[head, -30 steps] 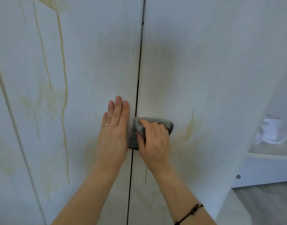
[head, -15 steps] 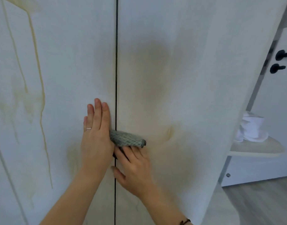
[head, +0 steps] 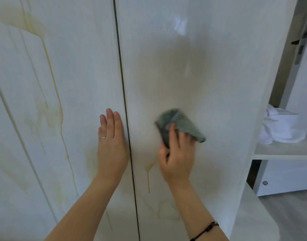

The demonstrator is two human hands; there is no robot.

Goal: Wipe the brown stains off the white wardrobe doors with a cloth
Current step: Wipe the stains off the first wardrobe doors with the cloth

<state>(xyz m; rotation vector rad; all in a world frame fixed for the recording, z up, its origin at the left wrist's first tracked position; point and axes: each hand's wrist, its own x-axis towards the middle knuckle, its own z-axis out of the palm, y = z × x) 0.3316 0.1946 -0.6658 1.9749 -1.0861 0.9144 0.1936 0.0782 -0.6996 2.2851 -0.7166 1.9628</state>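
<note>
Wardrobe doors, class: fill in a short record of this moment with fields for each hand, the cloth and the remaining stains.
left hand: flat on the left door, beside the gap
right hand: gripping the cloth
cloth: grey, pressed to the right door, motion-blurred
stains: long brown drips on left door; short drip on right door, below the cloth

A home bedroom: white wardrobe doors (head: 184,66) fill the frame, with folded white laundry (head: 279,126) on a shelf (head: 284,151) at right, above wood-look floor (head: 291,214).
</note>
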